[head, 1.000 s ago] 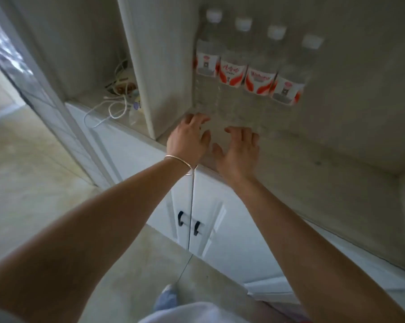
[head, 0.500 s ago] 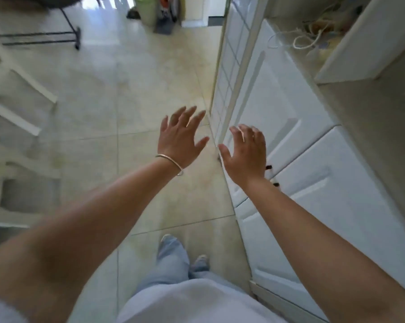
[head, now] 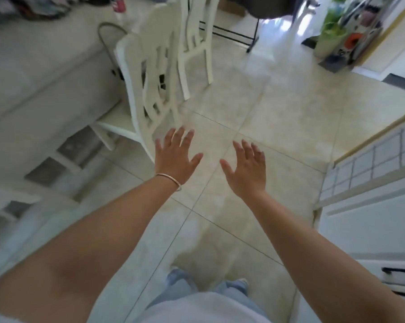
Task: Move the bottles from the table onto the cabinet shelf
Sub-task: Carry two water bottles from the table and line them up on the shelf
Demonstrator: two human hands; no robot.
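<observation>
Both arms stretched forward over the tiled floor [head: 278,117], palms down; left hand [head: 176,157] with fingers spread and straight, holding nothing, a thin bracelet [head: 170,178] round its wrist; right hand [head: 248,167] likewise spread wide and empty, just beside the left, a gap of bare tile between the thumbs. At far left, the pale table [head: 40,73], blurred, its near edge running from far to near along the left side; on its far end one bottle [head: 119,2] with a red label, small and cut by the top edge, well apart from both hands. Just right of the table, a white chair [head: 147,89] with a carved back, pushed close to the table edge, and a second white chair [head: 194,36] farther off behind it. Left fingertips overlapping the nearer chair's leg in view, contact impossible to tell. At right, a white cabinet [head: 369,229] with a dark handle [head: 399,271] low at the near right edge; above it a panel of small white squares [head: 371,159]. No shelf visible from here. At far right, green plants [head: 332,31] and a cluttered stand, too blurred to make out. At the bottom, light blue trouser legs [head: 180,283] and a pale shirt hem
</observation>
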